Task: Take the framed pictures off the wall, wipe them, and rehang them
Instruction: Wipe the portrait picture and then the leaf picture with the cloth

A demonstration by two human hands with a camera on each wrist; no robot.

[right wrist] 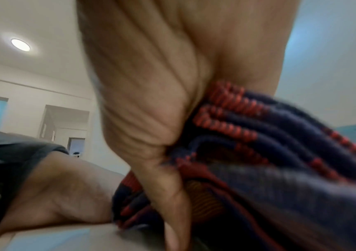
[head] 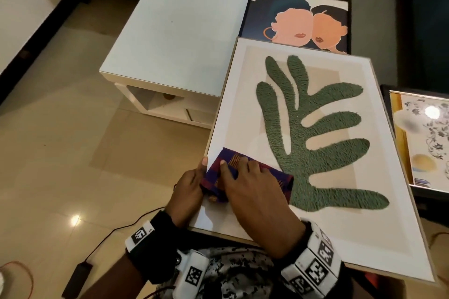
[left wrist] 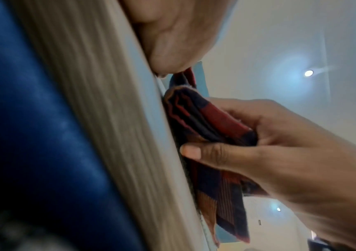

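Observation:
A large light-wood framed picture (head: 311,133) of a green leaf shape lies flat in front of me, its near end over my lap. My left hand (head: 189,184) grips its left edge, thumb on top of the glass. My right hand (head: 255,192) holds a folded purple-and-red cloth (head: 279,178) down on the glass at the near left corner. In the left wrist view the frame's wooden edge (left wrist: 108,118) runs diagonally, and the right hand (left wrist: 291,161) pinches the cloth (left wrist: 205,122) between thumb and fingers. The right wrist view shows the palm (right wrist: 151,68) over the cloth (right wrist: 280,152).
A framed picture of two faces (head: 298,22) lies beyond the leaf picture. A floral framed picture (head: 427,138) lies at the right. A white side table (head: 177,39) stands to the left. Cables and a black adapter (head: 77,274) lie on the tiled floor.

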